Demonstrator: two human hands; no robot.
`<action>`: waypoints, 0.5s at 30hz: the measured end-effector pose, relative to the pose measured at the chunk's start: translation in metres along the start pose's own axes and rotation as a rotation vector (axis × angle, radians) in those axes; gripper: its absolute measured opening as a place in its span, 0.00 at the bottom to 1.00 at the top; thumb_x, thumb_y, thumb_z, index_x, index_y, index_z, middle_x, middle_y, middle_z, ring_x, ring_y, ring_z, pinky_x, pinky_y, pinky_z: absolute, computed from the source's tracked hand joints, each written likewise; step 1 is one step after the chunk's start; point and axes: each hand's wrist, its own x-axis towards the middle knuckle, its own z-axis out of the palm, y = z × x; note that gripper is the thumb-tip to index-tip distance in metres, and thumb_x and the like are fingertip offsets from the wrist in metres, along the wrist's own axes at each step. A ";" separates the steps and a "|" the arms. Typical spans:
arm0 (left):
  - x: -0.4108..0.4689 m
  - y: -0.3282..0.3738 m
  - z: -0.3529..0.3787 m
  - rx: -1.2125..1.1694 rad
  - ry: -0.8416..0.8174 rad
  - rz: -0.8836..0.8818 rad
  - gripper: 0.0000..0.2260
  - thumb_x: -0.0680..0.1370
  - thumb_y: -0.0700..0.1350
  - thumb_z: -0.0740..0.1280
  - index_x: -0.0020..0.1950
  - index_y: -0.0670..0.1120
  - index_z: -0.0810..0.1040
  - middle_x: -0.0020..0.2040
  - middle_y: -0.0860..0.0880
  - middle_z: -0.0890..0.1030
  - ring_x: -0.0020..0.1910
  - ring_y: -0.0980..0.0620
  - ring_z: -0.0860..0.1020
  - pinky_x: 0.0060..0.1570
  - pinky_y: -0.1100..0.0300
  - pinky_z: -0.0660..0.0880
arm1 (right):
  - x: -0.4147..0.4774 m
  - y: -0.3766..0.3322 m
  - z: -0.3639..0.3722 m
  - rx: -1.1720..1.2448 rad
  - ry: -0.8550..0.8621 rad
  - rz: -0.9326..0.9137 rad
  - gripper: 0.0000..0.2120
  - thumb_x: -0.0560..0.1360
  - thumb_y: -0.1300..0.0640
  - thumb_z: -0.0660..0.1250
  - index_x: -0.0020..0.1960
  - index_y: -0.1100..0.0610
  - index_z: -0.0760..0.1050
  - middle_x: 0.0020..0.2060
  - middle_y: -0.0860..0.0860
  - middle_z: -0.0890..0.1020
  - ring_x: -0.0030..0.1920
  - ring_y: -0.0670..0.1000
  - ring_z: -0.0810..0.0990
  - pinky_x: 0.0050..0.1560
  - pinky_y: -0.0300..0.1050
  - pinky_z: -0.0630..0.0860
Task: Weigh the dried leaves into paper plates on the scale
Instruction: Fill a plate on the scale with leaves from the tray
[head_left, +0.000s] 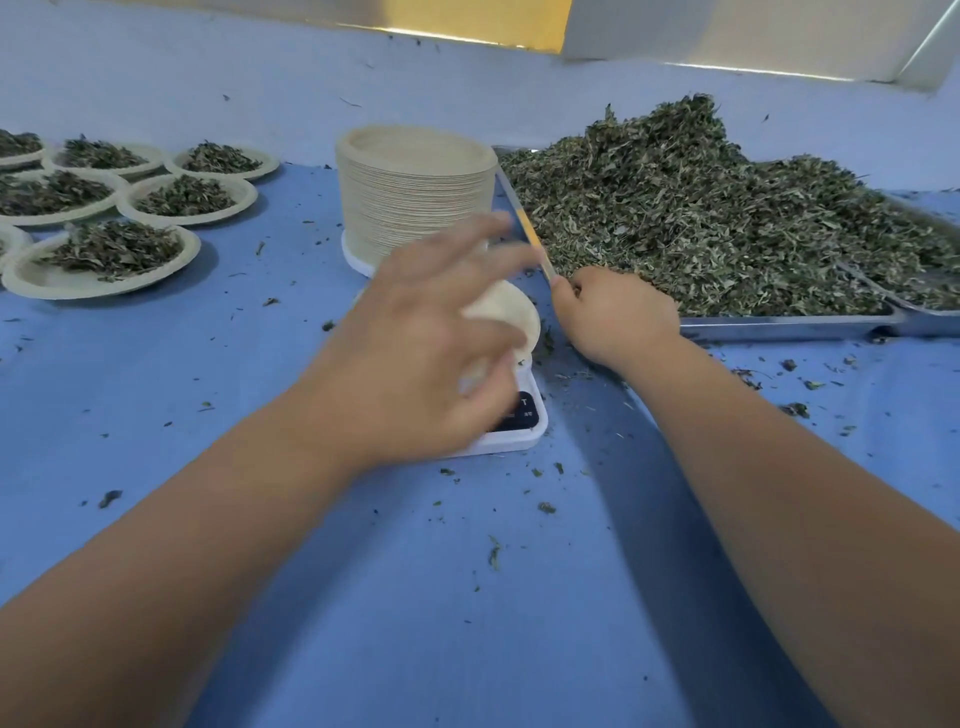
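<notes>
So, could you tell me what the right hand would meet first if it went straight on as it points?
The right hand sits at the near left corner of the metal tray, so it would likely meet the dried leaves heaped there first; the plate stack lies further along, though depth is unclear.

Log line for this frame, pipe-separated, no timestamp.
left hand: over empty plate at scale, grip blurred | right hand: fingers curled in dried leaves on tray | filled plates: far left
</notes>
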 end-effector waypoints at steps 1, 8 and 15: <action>0.002 0.010 0.004 0.030 -0.079 0.063 0.12 0.77 0.45 0.64 0.46 0.46 0.89 0.75 0.45 0.74 0.79 0.41 0.65 0.74 0.40 0.64 | 0.000 -0.001 -0.001 -0.017 -0.013 0.009 0.21 0.81 0.40 0.47 0.45 0.52 0.71 0.34 0.48 0.71 0.34 0.53 0.71 0.34 0.45 0.62; -0.002 0.025 0.014 0.218 -0.361 0.008 0.18 0.78 0.52 0.58 0.43 0.54 0.88 0.83 0.49 0.59 0.84 0.42 0.46 0.81 0.40 0.43 | -0.002 -0.003 -0.004 -0.017 -0.047 0.016 0.20 0.82 0.39 0.47 0.46 0.51 0.70 0.41 0.52 0.76 0.42 0.58 0.74 0.41 0.50 0.64; -0.003 0.026 0.016 0.196 -0.411 -0.075 0.19 0.78 0.53 0.57 0.43 0.55 0.88 0.82 0.49 0.62 0.84 0.43 0.47 0.81 0.40 0.42 | -0.005 -0.005 -0.004 0.005 -0.017 0.010 0.21 0.82 0.40 0.48 0.46 0.53 0.71 0.41 0.53 0.77 0.41 0.59 0.75 0.42 0.50 0.67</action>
